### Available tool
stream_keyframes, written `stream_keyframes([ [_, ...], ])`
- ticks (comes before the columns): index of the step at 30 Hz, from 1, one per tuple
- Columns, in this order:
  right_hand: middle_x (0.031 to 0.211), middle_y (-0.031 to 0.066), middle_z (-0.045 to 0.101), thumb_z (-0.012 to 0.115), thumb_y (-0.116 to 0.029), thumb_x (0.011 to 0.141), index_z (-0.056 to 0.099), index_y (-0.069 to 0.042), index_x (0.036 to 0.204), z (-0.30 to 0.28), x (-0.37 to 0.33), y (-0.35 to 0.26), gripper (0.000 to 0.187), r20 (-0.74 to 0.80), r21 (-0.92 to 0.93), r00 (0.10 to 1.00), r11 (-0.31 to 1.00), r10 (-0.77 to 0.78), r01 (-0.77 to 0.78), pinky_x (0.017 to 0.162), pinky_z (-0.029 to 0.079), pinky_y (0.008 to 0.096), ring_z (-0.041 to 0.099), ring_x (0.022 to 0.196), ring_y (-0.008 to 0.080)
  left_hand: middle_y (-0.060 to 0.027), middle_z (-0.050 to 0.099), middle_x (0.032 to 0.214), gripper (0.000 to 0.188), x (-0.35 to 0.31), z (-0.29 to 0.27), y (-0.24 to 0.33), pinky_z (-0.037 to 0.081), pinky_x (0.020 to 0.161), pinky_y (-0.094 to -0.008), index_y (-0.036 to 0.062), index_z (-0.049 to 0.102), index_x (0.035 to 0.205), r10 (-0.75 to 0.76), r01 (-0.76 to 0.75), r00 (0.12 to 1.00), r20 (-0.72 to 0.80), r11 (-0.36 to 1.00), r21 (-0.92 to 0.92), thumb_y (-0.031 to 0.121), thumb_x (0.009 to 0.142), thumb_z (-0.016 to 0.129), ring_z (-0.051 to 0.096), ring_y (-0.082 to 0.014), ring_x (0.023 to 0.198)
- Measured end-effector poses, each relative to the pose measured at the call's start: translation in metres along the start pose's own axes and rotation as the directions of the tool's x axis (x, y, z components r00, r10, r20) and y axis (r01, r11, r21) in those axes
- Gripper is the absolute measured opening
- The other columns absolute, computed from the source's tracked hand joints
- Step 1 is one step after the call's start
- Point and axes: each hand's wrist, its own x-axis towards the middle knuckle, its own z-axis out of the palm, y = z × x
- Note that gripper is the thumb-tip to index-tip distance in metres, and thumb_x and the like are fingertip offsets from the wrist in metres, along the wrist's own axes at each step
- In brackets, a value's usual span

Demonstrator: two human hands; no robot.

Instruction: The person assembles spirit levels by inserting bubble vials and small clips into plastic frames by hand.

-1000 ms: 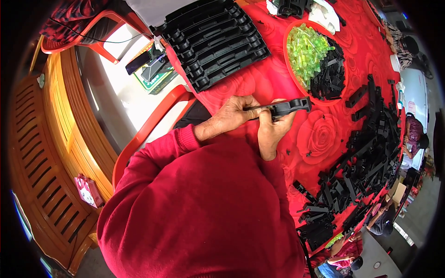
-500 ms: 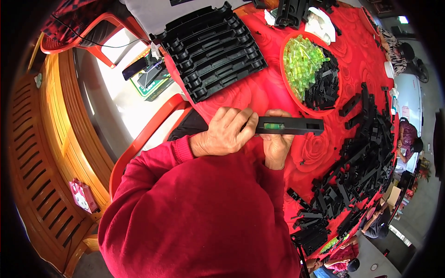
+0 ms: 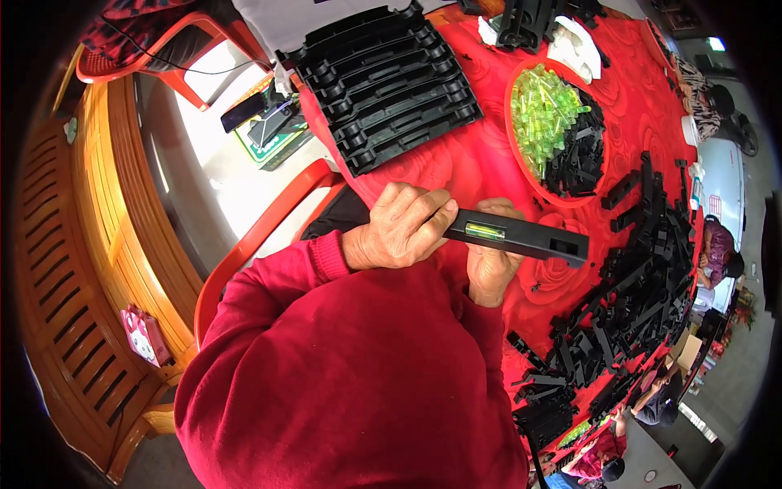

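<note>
Half a second ago, the bar (image 3: 538, 238) lay nearly straight across; now its right end slants nearer. The face with the yellow-green vial (image 3: 485, 231) is turned up, so the vial seems easy to read. The left hand (image 3: 403, 224) is closed round the bar's left end. The right hand (image 3: 492, 273) curls about its middle, fingers past the far edge; its grip underneath is hidden. The bar is held up at the table's left side.

A red rose-patterned cloth covers the table (image 3: 639, 114). Ridged black frames (image 3: 391, 90) lie far left; right of them, a red basin (image 3: 533, 183) carries green vials (image 3: 542, 114) and black pieces (image 3: 574, 159). More bars (image 3: 619, 301) are heaped at right.

Left in the room are a red chair (image 3: 269, 212), a wooden bench (image 3: 73, 293) and a pink bag (image 3: 147, 336); another person (image 3: 718, 248) is far right.
</note>
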Motion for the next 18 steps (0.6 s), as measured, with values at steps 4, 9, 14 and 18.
stream_keyframes([
  [4,0.096,0.012,0.063,0.07,-0.012,0.082,0.06,0.001,0.099,0.012,0.005,-0.005,0.024,0.047,-0.254,0.966,0.932,-0.255,0.258,0.078,0.048,0.0339,0.058,0.091,0.0253,-0.012,0.062,0.089,0.044,-0.003,0.004,-0.001,0.038,0.057,-0.0304,-0.0026,0.057,0.097,-0.062,0.058,0.997,-0.053,0.996,-0.072,0.014,0.061,0.076,0.054,-0.0181,0.064],
  [9,0.093,0.0115,0.063,0.07,-0.012,0.083,0.061,0.001,0.098,0.01,0.008,-0.002,0.022,0.023,-0.273,0.969,0.931,-0.246,0.242,0.07,0.048,0.0314,0.058,0.084,0.022,-0.0123,0.062,0.088,0.043,0.001,0.002,0.001,0.037,0.056,-0.0306,-0.0028,0.057,0.096,-0.101,0.096,0.993,-0.065,0.992,-0.085,0.014,0.06,0.074,0.055,-0.0183,0.064],
  [14,0.08,0.0045,0.057,0.061,-0.008,0.091,0.058,-0.001,0.097,0.011,0.008,-0.006,0.01,-0.062,0.007,0.998,1.0,0.002,-0.001,0.048,0.035,0.0186,0.042,0.054,0.0051,-0.012,0.063,0.085,0.045,0.026,-0.006,0.013,0.039,0.054,-0.0296,-0.0033,0.058,0.094,-0.121,0.121,0.992,0.035,0.993,-0.003,0.01,0.055,0.076,0.057,-0.0192,0.062],
  [18,0.069,0.0009,0.057,0.062,-0.014,0.092,0.058,-0.003,0.091,0.01,0.008,-0.001,0.012,-0.189,0.119,0.977,0.99,0.097,-0.075,0.045,0.034,0.0215,0.043,0.051,0.0065,-0.0146,0.063,0.087,0.045,0.039,-0.009,0.019,0.041,0.054,-0.0297,-0.0066,0.06,0.097,-0.105,0.082,0.98,0.166,0.987,0.141,0.013,0.059,0.07,0.057,-0.0201,0.063],
])
